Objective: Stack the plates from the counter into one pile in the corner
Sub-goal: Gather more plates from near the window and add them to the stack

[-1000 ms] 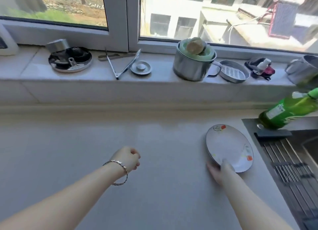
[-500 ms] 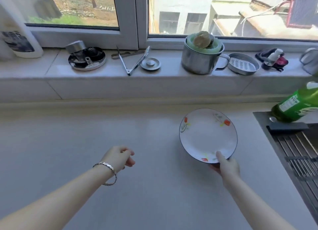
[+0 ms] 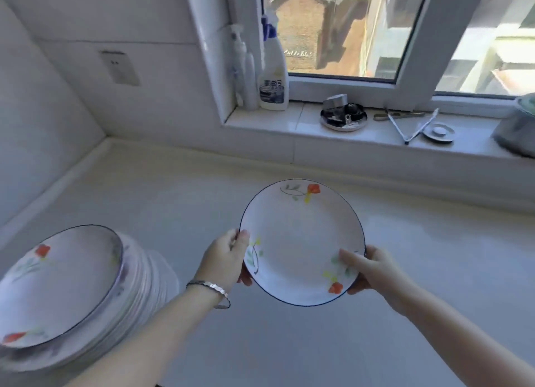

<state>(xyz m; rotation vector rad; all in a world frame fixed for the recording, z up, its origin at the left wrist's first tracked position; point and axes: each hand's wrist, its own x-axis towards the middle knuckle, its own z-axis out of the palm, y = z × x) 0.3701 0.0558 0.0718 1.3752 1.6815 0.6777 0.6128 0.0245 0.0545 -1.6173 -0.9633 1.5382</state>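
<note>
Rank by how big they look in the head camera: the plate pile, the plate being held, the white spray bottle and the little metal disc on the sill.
1. plate pile, though it lies nearest the camera, so its lead over the next is unsure
2. held plate
3. white spray bottle
4. metal disc

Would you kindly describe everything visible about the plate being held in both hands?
The plate is round and white, glossy like glazed ceramic, with a thin dark blue rim and three flower sprays in red, yellow and green. It looks empty and whole. It is held face up above the counter, touching only the hands: the left hand grips its left edge, the right hand its lower right edge, thumbs on top. The pile of plates stands apart to its left.
</note>
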